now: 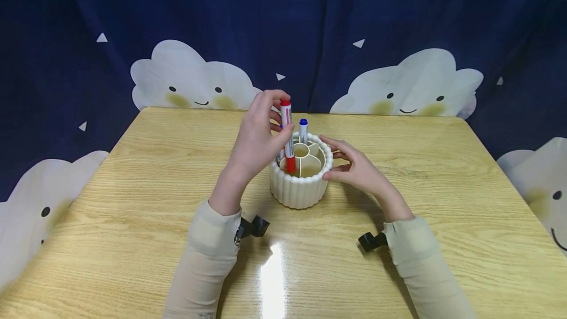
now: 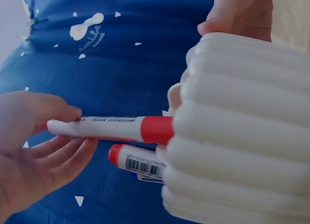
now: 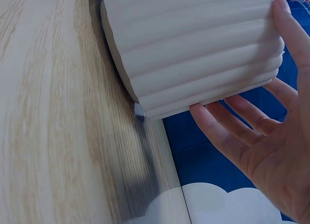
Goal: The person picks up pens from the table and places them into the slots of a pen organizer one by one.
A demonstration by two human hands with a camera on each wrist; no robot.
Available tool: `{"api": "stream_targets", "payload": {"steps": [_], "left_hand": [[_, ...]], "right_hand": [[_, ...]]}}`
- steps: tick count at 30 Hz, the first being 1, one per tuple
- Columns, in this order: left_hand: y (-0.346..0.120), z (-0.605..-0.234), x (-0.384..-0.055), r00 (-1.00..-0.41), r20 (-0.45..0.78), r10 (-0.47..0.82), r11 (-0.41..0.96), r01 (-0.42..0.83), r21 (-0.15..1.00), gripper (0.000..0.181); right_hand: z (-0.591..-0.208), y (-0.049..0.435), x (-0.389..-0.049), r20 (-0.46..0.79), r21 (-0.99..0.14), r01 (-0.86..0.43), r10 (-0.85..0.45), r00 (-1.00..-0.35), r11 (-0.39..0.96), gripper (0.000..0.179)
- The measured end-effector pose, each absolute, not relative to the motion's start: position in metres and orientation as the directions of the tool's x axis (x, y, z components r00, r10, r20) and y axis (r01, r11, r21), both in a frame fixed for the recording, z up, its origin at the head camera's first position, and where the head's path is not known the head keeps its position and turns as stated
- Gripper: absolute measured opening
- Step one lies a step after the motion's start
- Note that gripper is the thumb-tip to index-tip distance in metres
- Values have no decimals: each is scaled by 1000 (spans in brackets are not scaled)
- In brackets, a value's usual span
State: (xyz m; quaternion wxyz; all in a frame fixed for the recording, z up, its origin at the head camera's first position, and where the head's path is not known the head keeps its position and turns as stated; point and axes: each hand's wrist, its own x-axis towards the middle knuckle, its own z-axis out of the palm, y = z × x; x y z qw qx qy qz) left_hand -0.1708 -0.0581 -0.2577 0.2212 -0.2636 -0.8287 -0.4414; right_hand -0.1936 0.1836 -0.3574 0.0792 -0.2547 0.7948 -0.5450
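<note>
A cream, ribbed pen holder [image 1: 299,193] with several compartments stands on the table. My left hand [image 1: 257,137] pinches a red-and-white whiteboard marker [image 1: 286,113] by its upper end, upright over the front left compartment. The marker's lower red end reaches inside the rim, as the left wrist view also shows. My right hand [image 1: 361,171] holds the holder's right side, thumb at the front rim, fingertips against the wall. A blue-capped marker [image 1: 303,131] stands at the holder's back. Beside the pinched marker, another red-ended marker [image 2: 138,161] pokes out, partly hidden by my left hand in the head view.
The holder rests on a light wooden table [image 1: 133,201]. Behind the table hangs a dark blue curtain [image 1: 292,28] printed with smiling clouds and white triangles. Small black wrist cameras [image 1: 259,226] stick out from both sleeves, above the tabletop.
</note>
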Motion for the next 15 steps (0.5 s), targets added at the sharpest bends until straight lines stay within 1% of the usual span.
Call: {"api": "stream_targets", "payload": {"steps": [7,15], "left_hand": [[-61,-269,-173,-714,566,413,475,699,535,38],[-64,-277,-176,-687,536,490,482,726,491,35]], "right_hand": [[-355,182,-191,144,-911,-310,-493,-858,273,76],[-353,182,-190,146,-910,-310,-488,-861,274,77]]}}
